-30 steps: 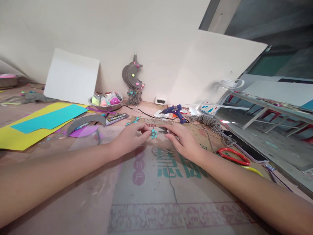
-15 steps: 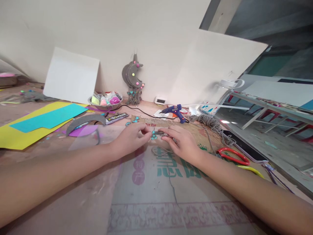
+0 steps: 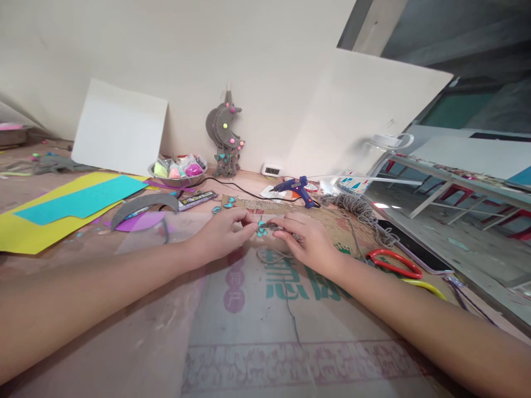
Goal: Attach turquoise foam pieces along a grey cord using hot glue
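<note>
A small turquoise piece (image 3: 261, 229) with thin grey cord lies between my two hands, above the printed cardboard (image 3: 249, 331). My left hand (image 3: 226, 235) has its thumb and forefinger pinched at the left side of the piece; what sits between those fingertips is too small to make out. From the right, my right hand (image 3: 305, 237) pinches the grey cord (image 3: 271, 225) beside the turquoise piece. A loop of thin cord hangs down over the cardboard below the hands.
Behind the hands lie a blue glue gun (image 3: 296, 188), a bowl of coloured clay (image 3: 178, 179) and a moon ornament (image 3: 226, 130). Coiled grey cord (image 3: 357, 210), red-handled scissors (image 3: 396, 264), a phone (image 3: 415, 249) and a clear jug (image 3: 369, 163) are at right. Yellow card (image 3: 25, 235) lies left.
The hands stay almost in place. The turquoise piece between them looks slightly turned, showing more of its surface. The whole view has shifted very slightly.
</note>
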`<state>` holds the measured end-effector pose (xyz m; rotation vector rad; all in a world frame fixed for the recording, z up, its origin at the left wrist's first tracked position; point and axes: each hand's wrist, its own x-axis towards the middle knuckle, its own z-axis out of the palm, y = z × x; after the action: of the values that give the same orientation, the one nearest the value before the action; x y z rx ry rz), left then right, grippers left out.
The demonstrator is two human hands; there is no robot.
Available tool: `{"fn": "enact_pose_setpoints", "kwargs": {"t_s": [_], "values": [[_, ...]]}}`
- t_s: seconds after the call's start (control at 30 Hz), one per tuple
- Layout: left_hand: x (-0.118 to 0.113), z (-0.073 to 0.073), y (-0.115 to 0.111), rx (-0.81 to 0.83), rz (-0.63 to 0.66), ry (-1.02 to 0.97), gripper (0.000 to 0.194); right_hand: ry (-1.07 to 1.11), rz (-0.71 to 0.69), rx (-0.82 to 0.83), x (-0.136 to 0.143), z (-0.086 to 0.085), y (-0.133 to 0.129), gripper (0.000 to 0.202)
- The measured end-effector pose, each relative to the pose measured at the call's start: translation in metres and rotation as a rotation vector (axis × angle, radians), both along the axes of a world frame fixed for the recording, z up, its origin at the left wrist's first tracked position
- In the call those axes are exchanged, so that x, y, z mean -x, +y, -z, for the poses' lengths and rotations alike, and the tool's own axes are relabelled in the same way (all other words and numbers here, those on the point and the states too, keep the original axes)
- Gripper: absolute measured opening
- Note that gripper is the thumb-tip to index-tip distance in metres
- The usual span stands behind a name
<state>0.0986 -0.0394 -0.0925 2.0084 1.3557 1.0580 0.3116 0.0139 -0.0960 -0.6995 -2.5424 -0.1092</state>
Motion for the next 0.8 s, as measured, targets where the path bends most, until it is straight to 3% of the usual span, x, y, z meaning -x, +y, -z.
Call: {"fn": "enact_pose_setpoints", "kwargs": {"t_s": [0.8], "values": [[-0.0027,-0.0039,0.0004,0.110,-0.036,-0.077,0.022,0.078,0.003,0.054,0.0000,0.0017,0.0009,0.031]]}}
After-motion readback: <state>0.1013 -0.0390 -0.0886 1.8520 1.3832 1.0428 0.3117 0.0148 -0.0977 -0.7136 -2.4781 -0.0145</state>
